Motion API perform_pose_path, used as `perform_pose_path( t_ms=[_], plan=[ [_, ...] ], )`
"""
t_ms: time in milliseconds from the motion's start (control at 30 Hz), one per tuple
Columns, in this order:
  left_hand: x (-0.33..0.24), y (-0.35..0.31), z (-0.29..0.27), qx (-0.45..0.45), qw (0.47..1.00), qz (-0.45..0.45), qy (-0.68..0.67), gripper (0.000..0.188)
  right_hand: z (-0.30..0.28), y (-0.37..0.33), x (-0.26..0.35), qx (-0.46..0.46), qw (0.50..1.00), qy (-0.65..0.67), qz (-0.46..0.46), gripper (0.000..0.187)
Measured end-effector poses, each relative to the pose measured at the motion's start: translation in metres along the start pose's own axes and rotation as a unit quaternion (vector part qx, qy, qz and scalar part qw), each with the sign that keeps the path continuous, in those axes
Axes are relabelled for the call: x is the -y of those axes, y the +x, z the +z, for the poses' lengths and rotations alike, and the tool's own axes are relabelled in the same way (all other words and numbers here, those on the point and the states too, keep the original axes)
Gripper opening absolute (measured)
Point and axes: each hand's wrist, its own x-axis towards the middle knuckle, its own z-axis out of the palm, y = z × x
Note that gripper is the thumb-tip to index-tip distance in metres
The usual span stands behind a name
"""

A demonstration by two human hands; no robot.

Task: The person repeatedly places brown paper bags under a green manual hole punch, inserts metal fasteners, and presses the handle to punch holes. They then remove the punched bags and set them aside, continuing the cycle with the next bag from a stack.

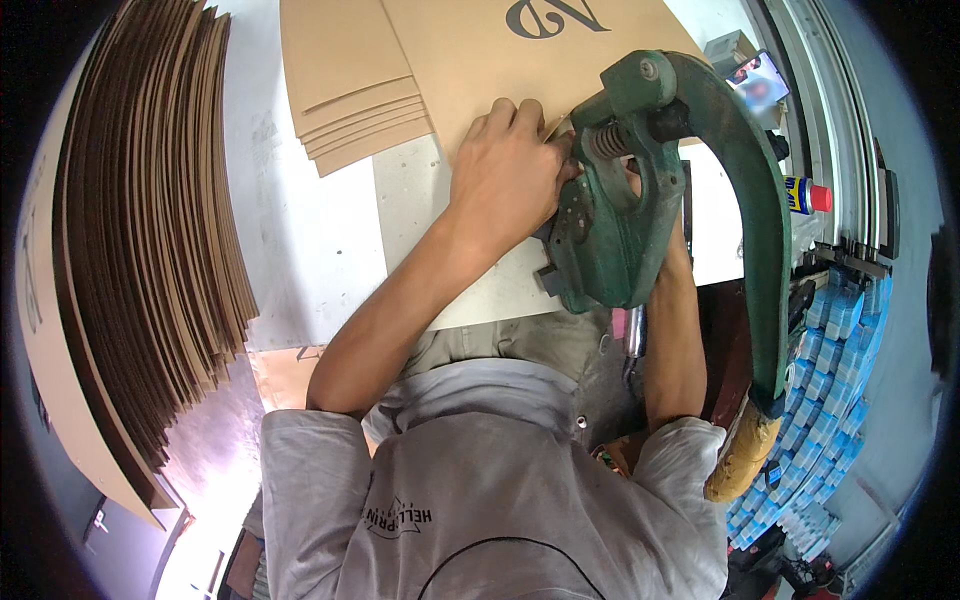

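A large brown paper sheet or flattened paper bag [500,60] with black print lies on the white table. My left hand [510,165] rests at its near edge with the fingers curled and closed, and a corner of the brown paper shows by the fingertips. Right against that hand stands a green metal lever press [620,210] with a spring and a long curved arm. My right hand [634,180] is mostly hidden behind the press, so its fingers do not show. The press handle, wrapped in yellow-brown material [745,455], hangs beside my right arm.
Several overlapping brown paper pieces [365,120] lie at the far left of the sheet. A tall row of brown flat pieces [150,240] stands along the left. At the right are a phone [760,80], a red-capped spray can [808,195] and stacked blue packs [820,390].
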Motion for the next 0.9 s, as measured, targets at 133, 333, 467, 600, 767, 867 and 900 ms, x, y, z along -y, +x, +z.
perform_pose_path(
  t_ms=[133, 333, 467, 600, 767, 867, 900],
  plan=[
    [0.000, 0.001, 0.005, 0.003, 1.000, -0.002, -0.005, 0.023, -0.003, 0.002, 0.003, -0.024, 0.980, -0.189, -0.056, 0.022],
    [0.006, -0.006, 0.000, 0.013, 0.998, -0.057, 0.000, 0.027, -0.039, -0.043, 0.153, 0.018, 0.952, -0.275, -0.132, 0.051],
    [-0.003, -0.001, 0.005, 0.005, 0.998, -0.039, -0.048, 0.028, -0.004, -0.138, 0.178, 0.099, 0.783, -0.504, -0.350, 0.067],
    [-0.006, 0.005, -0.002, 0.010, 0.999, -0.019, -0.025, 0.029, 0.012, -0.154, 0.103, 0.142, 0.643, -0.658, -0.366, 0.083],
    [-0.001, -0.007, -0.005, 0.039, 0.999, 0.011, 0.002, 0.022, -0.021, -0.148, 0.164, 0.110, 0.882, -0.265, -0.373, 0.111],
    [0.010, -0.003, -0.003, 0.007, 0.995, 0.062, 0.078, 0.020, -0.034, -0.125, 0.138, -0.025, 0.944, -0.084, -0.319, 0.073],
    [0.021, 0.002, -0.007, -0.020, 0.996, 0.067, 0.057, 0.021, -0.045, -0.115, 0.120, -0.076, 0.952, -0.135, -0.264, 0.062]
  ],
)
